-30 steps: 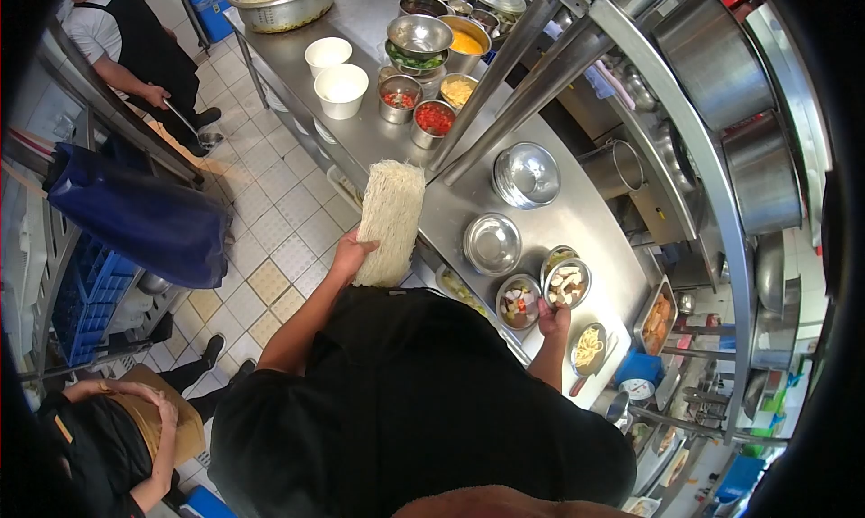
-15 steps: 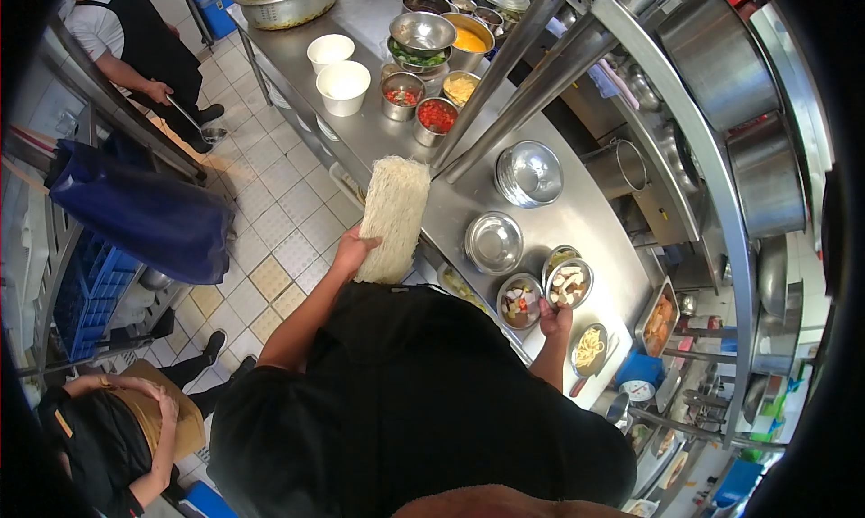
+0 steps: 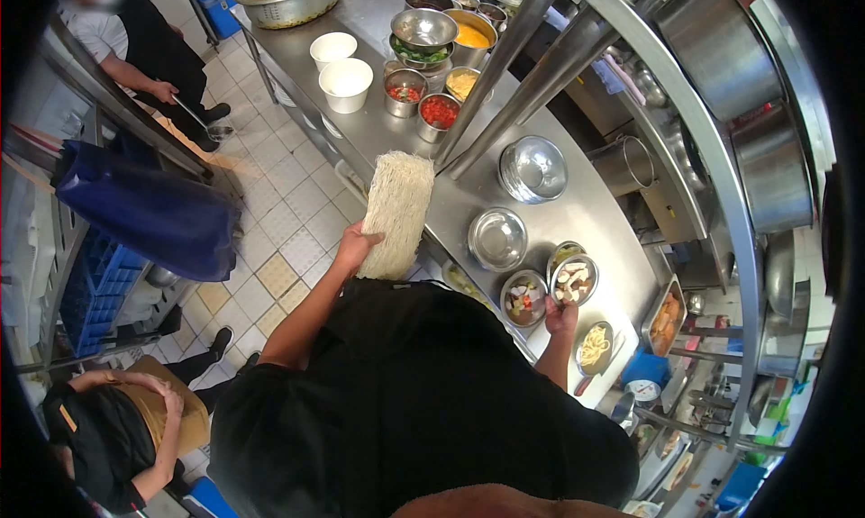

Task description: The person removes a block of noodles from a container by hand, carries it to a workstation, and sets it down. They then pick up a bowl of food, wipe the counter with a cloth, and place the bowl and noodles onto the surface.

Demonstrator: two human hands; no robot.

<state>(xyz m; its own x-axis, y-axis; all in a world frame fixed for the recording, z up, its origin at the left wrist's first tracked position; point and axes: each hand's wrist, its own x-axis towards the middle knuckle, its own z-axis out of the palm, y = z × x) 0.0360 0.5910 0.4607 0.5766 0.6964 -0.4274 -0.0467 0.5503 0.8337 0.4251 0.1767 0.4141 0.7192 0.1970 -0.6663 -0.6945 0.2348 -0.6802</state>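
Pale, flat rectangular slab of dry-looking fine noodles [image 3: 398, 216]: centre of the frame, tilted slightly, top end over the desk edge in view; can't tell if it touches. Your left hand [image 3: 359, 245] is pinched on its lower left side, thumb on top, fingers hidden underneath. For a good hold, spread the fingers flat under the slab and press lightly; it looks brittle, and a one-side grip could let the far end sag or snap. Hold it level, clear of the desk edge.

Your left forearm slants up and right from the lower left, elbow bent, wrist fairly straight. Your right hand [image 3: 560, 313], right of centre, is curled on the near rim of a round shiny steel bowl of whitish chunks [image 3: 574, 279]; underside of the grip hidden. Hold that rim level so nothing tips into the round steel bowl of red and white pieces [image 3: 523, 299] just beside it. Right forearm points up the frame. Farther out: long silver steel desk [image 3: 599, 216], white round tubs [image 3: 345, 86] at upper centre-left.
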